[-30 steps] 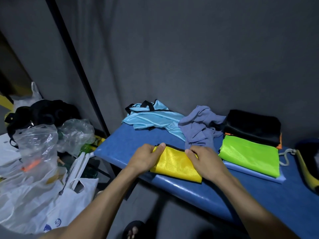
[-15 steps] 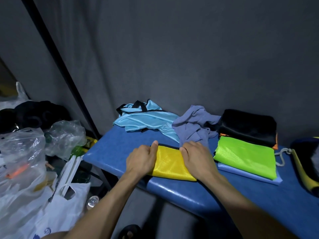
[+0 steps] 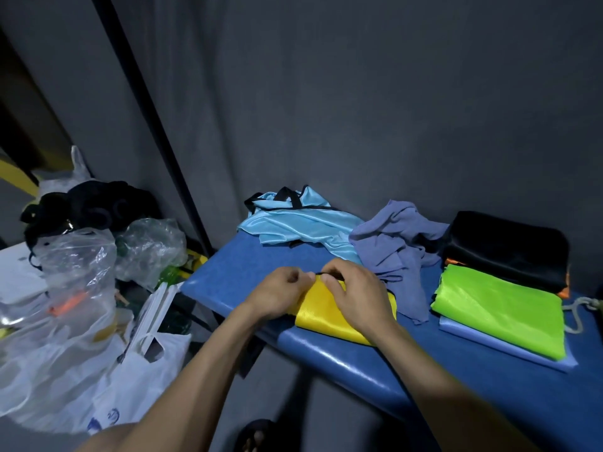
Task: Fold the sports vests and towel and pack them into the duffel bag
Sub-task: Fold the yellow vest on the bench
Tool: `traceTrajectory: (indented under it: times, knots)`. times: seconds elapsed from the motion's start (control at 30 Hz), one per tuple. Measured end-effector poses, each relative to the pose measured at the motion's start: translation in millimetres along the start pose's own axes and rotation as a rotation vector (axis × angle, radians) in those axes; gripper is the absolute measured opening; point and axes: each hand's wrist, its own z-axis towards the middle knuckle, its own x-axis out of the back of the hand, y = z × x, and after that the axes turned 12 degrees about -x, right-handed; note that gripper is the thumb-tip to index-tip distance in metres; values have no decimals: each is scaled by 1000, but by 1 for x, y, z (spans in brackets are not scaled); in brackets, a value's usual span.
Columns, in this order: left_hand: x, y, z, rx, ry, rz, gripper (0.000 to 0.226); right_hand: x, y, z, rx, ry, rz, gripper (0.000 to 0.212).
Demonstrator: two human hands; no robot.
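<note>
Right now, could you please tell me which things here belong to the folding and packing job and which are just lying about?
Job:
- folded yellow mesh vest, pinched by the left hand and right hand
- crumpled light blue vest
- crumpled grey-purple cloth
- folded lime green vest
- folded black garment

Lying about:
- clear plastic bags
- white carrier bag

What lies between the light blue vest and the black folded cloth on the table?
In the head view, a crumpled grey-purple towel lies between the light blue vest and the black folded cloth.
</note>
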Motion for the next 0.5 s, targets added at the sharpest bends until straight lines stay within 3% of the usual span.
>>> traceTrajectory:
  times: [0.23, 0.37, 0.5]
  knots:
    - [-1, -12, -3, -46, 130, -91, 27, -5, 1, 0, 8, 39, 117, 13]
    - [-6, -14, -3, -37, 102, -27, 16, -3, -4, 1, 6, 38, 229, 14]
    - [-12, -12, -4, -103, 117, 146, 14, -7, -8, 2, 24, -10, 131, 15]
